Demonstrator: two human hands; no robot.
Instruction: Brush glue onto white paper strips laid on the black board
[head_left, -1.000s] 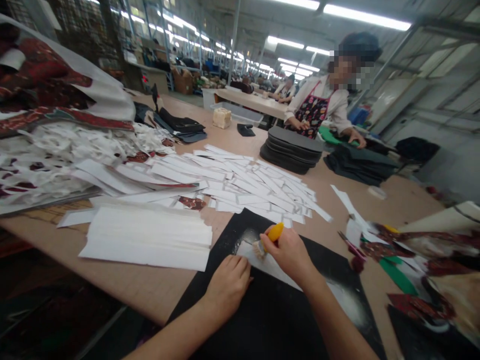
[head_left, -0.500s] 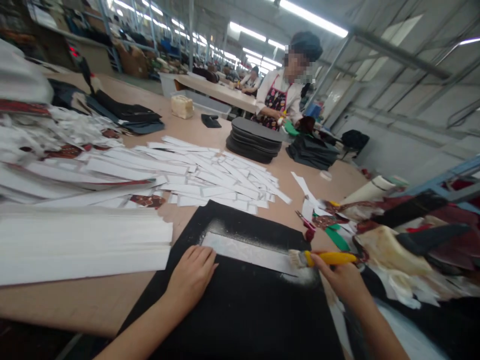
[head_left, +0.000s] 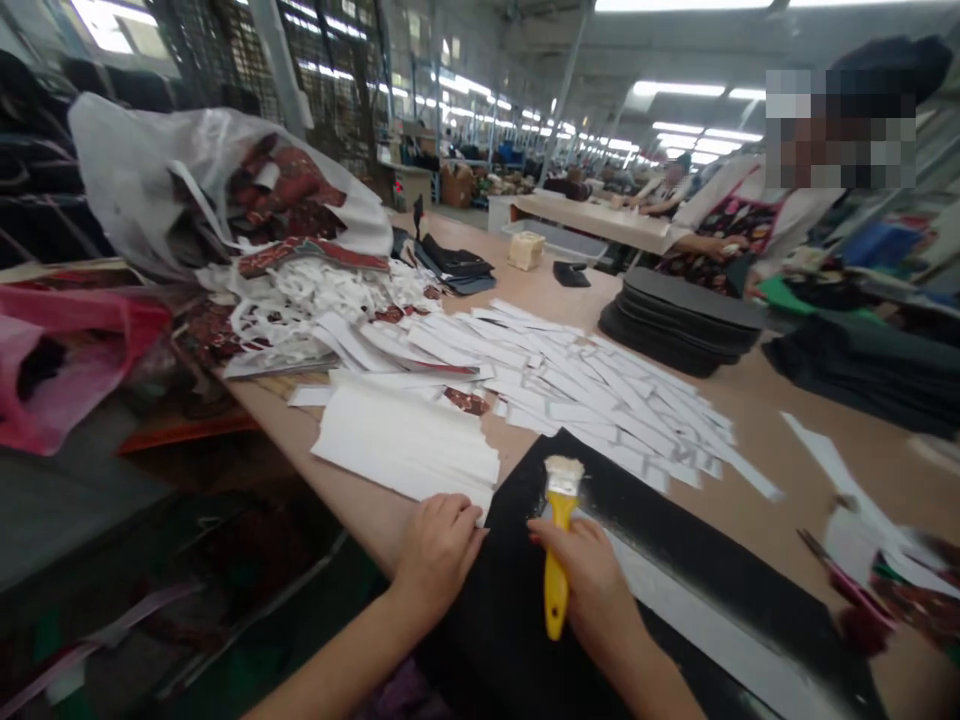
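Observation:
My right hand [head_left: 592, 580] is closed around the yellow handle of a paintbrush [head_left: 556, 575], its pale bristles pointing up and away. Its fingertips are at the near-left end of a long white strip [head_left: 697, 620], which lies on a black sheet [head_left: 517, 600] with whitish smears around it. My left hand [head_left: 442, 545] rests at the right corner of a stack of white strips [head_left: 405, 440], fingers bent together over its edge. Whether it has one strip or several between the fingers is hidden.
Many loose white strips [head_left: 592, 370] cover the table beyond. Dark oval pieces [head_left: 675, 320] are stacked behind them. Scissors [head_left: 851, 590] lie at right. A plastic bag of scraps [head_left: 225, 190] stands at left, past the table edge. A co-worker [head_left: 750, 220] stands opposite.
My view has swung left. The right hand has brought the brush from the strip's far right end to its left end and turned the bristles up. My left hand has left the strip for the white stack.

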